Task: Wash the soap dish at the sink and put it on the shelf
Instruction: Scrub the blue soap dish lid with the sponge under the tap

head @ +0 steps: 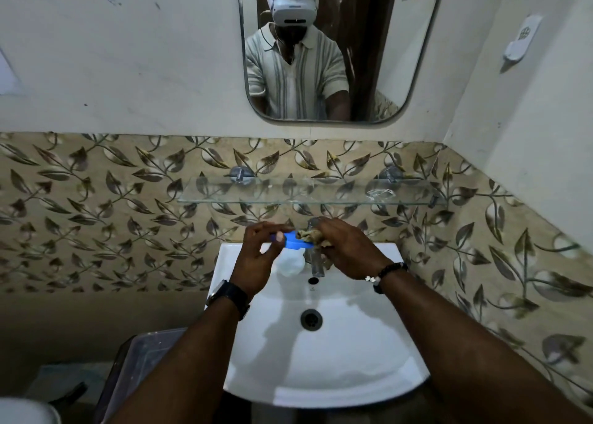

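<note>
A blue soap dish (294,241) is held above the back of the white sink (324,343), close to the tap (313,263). My left hand (260,256) pinches its left end between thumb and fingers. My right hand (346,250) grips a brownish scrub cloth (307,234) and presses it onto the dish's right part. A pale rounded thing (290,264) sits on the sink ledge under the dish; what it is I cannot tell. The glass shelf (308,194) runs along the wall just above both hands.
A mirror (321,48) hangs above the shelf. The drain (311,319) lies in the middle of the basin. A clear plastic bin (141,362) stands to the sink's lower left. Leaf-patterned tiles cover the walls on both sides.
</note>
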